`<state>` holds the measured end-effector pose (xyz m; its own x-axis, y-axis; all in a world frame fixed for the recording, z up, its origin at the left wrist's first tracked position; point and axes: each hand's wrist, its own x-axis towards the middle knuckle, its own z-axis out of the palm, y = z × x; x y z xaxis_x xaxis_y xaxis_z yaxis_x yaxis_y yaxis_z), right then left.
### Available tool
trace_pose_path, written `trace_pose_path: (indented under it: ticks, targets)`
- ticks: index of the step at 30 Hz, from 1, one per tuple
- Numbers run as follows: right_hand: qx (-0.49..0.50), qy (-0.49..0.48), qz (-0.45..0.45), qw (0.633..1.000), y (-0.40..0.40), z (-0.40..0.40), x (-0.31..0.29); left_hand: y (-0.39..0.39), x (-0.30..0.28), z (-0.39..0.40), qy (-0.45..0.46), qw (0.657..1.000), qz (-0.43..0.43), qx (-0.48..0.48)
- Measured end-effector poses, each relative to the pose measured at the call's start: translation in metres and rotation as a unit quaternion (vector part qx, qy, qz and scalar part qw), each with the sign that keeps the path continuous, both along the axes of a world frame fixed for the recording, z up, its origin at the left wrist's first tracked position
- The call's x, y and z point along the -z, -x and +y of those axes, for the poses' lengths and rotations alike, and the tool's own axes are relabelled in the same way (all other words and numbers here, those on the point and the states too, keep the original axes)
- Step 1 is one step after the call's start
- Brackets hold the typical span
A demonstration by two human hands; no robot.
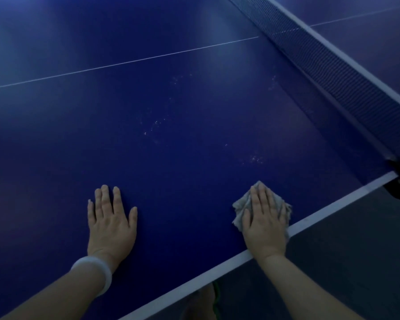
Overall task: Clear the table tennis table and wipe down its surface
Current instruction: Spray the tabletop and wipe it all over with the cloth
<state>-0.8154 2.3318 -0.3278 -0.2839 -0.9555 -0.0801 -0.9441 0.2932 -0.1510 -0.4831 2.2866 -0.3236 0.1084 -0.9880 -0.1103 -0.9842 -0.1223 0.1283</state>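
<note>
Two hands lie flat on the table [171, 158]: left hand [111, 222] bare, fingers released (right hand [264, 225] pressing the cloth [240, 209]).

bracelet [95, 272] – pale, on wrist | floor [356, 239] – dark grey, beside table edge

Both forearms reach forward. The left hand [111, 218] lies flat, palm down, fingers [104, 197] slightly spread; the right hand [264, 221] lies flat too, fingers together.

Desk [171, 112]: smooth blue top, soft sheen, pale specks. Cloth [240, 211]: grey, rough, frayed weave. Net [333, 72]: fine dark mesh. Bangle [95, 273]: white, smooth, possibly stone.
</note>
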Motion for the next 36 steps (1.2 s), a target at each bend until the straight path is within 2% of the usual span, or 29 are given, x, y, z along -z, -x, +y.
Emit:
trace_pose_path:
  ticks: [4,8,10,13,15,18,21,23,24,26,28,30,32,34,36]
  targets:
    - [-0.007,-0.004,0.000,1.000,0.005,-0.001,0.000,0.024,-0.011,0.003,0.019,0.999,0.024,0.025]
    - [-0.019,0.003,-0.001,1.000,0.007,-0.001,0.002,0.107,-0.023,-0.008,0.048,0.987,0.069,0.134]
    - [-0.044,0.003,-0.005,0.999,0.016,0.000,0.002,0.155,-0.025,-0.024,0.045,0.984,0.081,0.153]
    - [-0.128,0.012,-0.009,0.992,0.046,0.002,0.001,0.203,-0.017,-0.041,-0.005,0.989,0.045,0.141]
    - [-0.133,0.017,-0.010,0.991,0.080,-0.002,0.000,0.216,-0.008,-0.043,-0.013,0.991,0.007,0.133]
    - [0.013,0.000,-0.003,1.000,0.140,-0.020,-0.002,0.219,0.001,-0.040,0.005,0.992,-0.012,0.125]
    - [0.215,-0.031,-0.017,0.976,0.160,-0.049,-0.005,0.219,0.002,-0.040,0.004,0.991,-0.009,0.131]
    - [0.253,-0.032,-0.033,0.966,0.137,-0.066,-0.006,0.220,0.001,-0.039,0.001,0.991,-0.007,0.130]
    - [0.214,-0.022,-0.030,0.976,0.120,-0.070,-0.004,0.220,0.000,-0.039,0.000,0.992,-0.004,0.130]
    - [0.044,0.002,-0.011,0.999,0.083,-0.065,0.000,0.220,-0.001,-0.039,-0.002,0.991,0.001,0.134]
    - [-0.140,0.011,0.018,0.990,0.070,-0.049,0.004,0.218,-0.001,-0.039,0.002,0.990,0.002,0.139]
    - [-0.207,0.010,0.033,0.978,0.094,-0.041,0.004,0.217,-0.001,-0.040,0.005,0.989,0.002,0.145]
    - [-0.137,-0.002,0.036,0.990,0.133,-0.039,0.001,0.217,-0.001,-0.040,0.003,0.989,0.002,0.146]
    - [0.020,-0.033,0.012,0.999,0.168,-0.045,-0.003,0.216,0.000,-0.040,0.000,0.989,0.001,0.145]
    - [0.164,-0.041,0.002,0.986,0.182,-0.058,-0.004,0.216,0.002,-0.041,0.000,0.990,-0.002,0.144]
